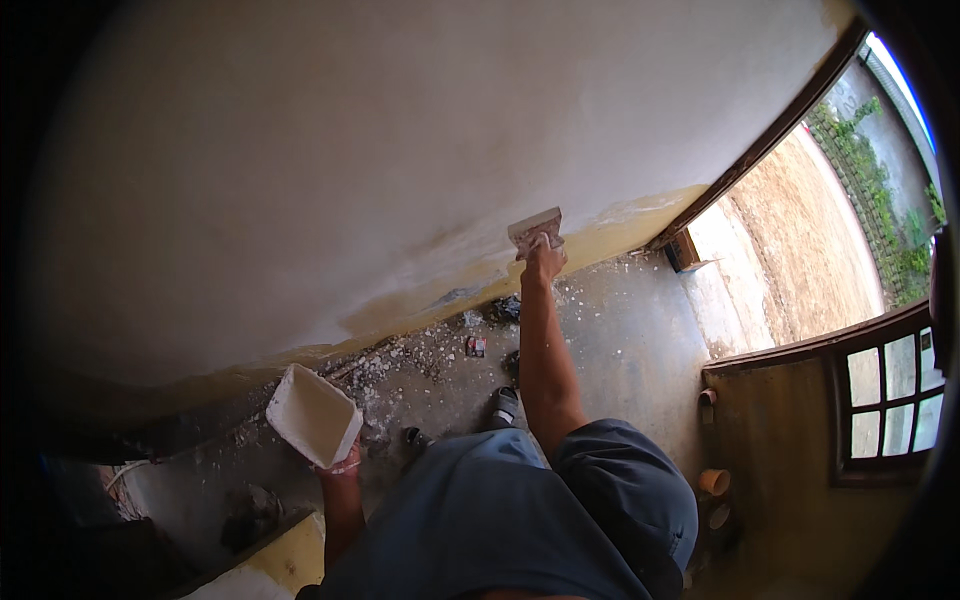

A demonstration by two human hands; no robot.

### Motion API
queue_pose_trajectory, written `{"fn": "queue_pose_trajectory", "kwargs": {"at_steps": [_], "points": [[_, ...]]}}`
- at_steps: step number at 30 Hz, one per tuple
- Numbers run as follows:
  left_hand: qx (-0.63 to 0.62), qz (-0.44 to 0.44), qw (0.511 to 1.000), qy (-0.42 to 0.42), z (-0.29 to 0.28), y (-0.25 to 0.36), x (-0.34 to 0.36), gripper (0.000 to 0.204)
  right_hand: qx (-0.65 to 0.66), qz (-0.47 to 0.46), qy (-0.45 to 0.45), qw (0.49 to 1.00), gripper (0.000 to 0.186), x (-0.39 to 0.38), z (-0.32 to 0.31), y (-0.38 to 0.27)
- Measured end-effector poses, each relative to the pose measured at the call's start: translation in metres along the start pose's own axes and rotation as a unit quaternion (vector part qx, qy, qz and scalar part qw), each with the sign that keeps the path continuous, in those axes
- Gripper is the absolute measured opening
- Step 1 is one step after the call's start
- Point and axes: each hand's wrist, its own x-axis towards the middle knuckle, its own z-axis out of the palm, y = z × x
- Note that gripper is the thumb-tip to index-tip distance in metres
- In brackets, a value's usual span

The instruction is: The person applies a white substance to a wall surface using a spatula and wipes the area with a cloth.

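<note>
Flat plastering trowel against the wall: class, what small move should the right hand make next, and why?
Probably draw the flat plastering trowel down toward the bare yellow strip of wall. The right hand presses it just above that uncoated strip, while the left hand holds the white rectangular tray aside.

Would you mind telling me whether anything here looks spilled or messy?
Yes: white crumbs and debris litter the concrete floor along the wall base, below the trowel in the right hand.

Left hand [343,462] mostly hidden behind white tray [313,415].
</note>
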Motion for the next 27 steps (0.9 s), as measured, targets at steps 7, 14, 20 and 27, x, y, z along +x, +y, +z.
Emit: {"fn": "queue_pose_trajectory", "kwargs": {"at_steps": [7, 14, 20, 27], "points": [[-0.015, -0.012, 0.999, 0.034, -0.007, 0.002, 0.002, 0.055, 0.153, 0.143, -0.049, 0.977, 0.015, 0.04, 0.04, -0.074], [-0.012, -0.023, 1.0, 0.005, -0.006, -0.005, 0.005, 0.055, 0.139, 0.066, -0.068, 0.986, 0.014, 0.021, 0.048, -0.104], [-0.013, -0.029, 0.999, -0.007, -0.012, -0.006, 0.004, 0.056, 0.09, -0.011, -0.08, 0.993, 0.012, 0.004, 0.056, -0.117], [-0.012, -0.032, 0.999, -0.008, -0.018, -0.005, 0.0, 0.056, -0.087, -0.221, -0.055, 0.97, 0.03, -0.017, 0.06, -0.109]]}}
